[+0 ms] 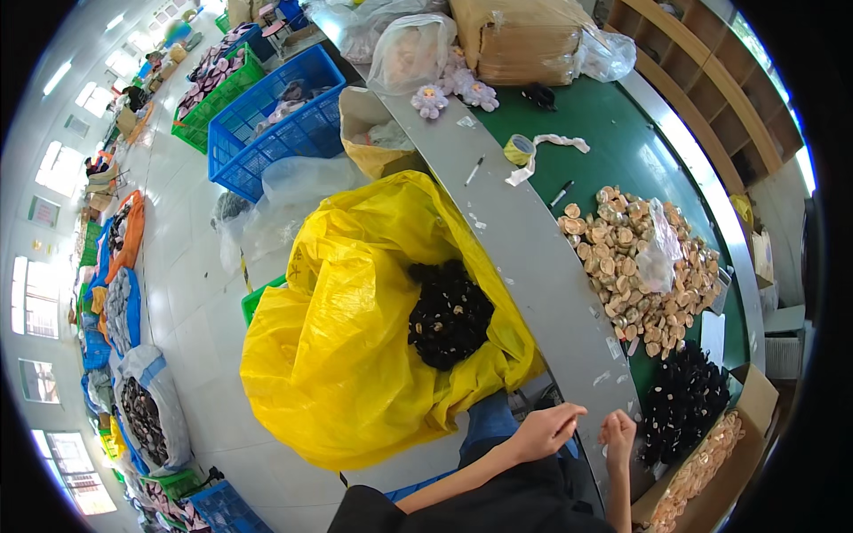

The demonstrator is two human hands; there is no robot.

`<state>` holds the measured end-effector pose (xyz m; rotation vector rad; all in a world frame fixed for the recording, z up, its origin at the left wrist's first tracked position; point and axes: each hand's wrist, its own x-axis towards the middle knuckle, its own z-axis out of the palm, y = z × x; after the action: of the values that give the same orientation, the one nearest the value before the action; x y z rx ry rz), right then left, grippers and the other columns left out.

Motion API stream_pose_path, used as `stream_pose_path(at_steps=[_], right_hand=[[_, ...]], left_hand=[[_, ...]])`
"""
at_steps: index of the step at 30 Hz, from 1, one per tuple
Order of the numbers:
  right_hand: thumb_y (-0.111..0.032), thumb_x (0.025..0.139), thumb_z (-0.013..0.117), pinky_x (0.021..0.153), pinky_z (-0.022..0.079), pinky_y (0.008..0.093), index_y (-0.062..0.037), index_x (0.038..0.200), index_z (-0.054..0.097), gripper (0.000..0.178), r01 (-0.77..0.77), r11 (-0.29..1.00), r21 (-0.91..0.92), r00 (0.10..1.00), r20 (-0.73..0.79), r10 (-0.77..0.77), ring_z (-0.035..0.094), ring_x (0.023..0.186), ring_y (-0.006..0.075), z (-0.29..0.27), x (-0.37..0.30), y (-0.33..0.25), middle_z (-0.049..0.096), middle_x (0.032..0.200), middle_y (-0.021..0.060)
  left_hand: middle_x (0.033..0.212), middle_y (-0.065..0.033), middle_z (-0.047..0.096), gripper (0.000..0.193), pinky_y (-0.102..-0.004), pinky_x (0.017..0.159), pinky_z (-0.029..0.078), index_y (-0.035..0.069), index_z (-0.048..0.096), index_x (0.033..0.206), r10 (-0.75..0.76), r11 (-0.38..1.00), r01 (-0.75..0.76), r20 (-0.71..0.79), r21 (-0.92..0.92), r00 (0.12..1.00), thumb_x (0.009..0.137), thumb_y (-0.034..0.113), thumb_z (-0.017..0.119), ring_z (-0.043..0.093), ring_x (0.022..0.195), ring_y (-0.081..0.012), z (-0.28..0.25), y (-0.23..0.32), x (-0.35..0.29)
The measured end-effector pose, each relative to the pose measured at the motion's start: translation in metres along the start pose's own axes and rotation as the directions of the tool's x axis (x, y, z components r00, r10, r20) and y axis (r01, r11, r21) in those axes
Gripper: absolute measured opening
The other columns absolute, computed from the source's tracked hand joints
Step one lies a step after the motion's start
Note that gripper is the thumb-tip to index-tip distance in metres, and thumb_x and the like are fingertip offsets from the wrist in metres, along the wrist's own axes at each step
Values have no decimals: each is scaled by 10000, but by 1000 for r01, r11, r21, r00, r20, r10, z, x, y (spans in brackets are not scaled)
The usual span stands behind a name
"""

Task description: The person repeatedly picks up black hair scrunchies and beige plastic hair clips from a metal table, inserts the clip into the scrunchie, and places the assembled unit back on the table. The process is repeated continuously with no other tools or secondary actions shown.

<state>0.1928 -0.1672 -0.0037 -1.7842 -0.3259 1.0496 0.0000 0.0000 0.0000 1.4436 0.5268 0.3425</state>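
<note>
From far away, I see the left hand [542, 433] and the right hand [617, 435] near each other by the gray table edge [569, 329]. Both have their fingers curled in close; I cannot tell if they pinch something tiny. Just right of the right hand is a fuzzy black pile [684, 400], next to an open box [758, 400] of peach bits [711, 453]. More black bits [449, 315] sit in the big yellow bag [329, 338]. Farther off are a heap of round gold pieces [613, 258], yellow tape [518, 149] and a blue basket [231, 164].
</note>
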Motion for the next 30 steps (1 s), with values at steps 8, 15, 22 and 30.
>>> stream_pose_path(at_steps=[8,15,22,30], right_hand=[[-186,1023,558,456,318,216,-43,776,605,289,-118,983,-137,993,1,119,430,482,32,-68,-15,100,494,580,-47],[-223,980,579,516,367,278,-21,759,641,305,-250,960,-128,951,-217,219,455,542,76,-151,-57,217,505,584,-12],[-200,974,619,638,443,279,-2,931,653,205,-219,965,147,776,-574,263,519,672,106,-253,-105,241,580,714,46],[-351,985,620,734,553,360,-84,1440,514,538,-212,974,85,508,-842,184,674,780,242,-359,-65,247,605,1136,164]], left_hand=[[975,-140,677,225,-416,747,541,24,637,1157,227,953,-237,73,189,971,962,119,578,675,870,-345,88,-5,29],[1007,-153,702,215,-374,752,563,34,679,1137,105,959,-170,275,225,956,950,115,610,713,868,-318,188,1,79],[923,-136,722,197,-323,739,569,10,687,1135,-162,946,-6,492,323,855,968,48,590,732,808,-231,323,-20,120],[889,-95,698,207,-285,723,544,-10,674,1143,-269,870,-76,598,488,755,963,5,574,676,774,-167,388,-45,138]])
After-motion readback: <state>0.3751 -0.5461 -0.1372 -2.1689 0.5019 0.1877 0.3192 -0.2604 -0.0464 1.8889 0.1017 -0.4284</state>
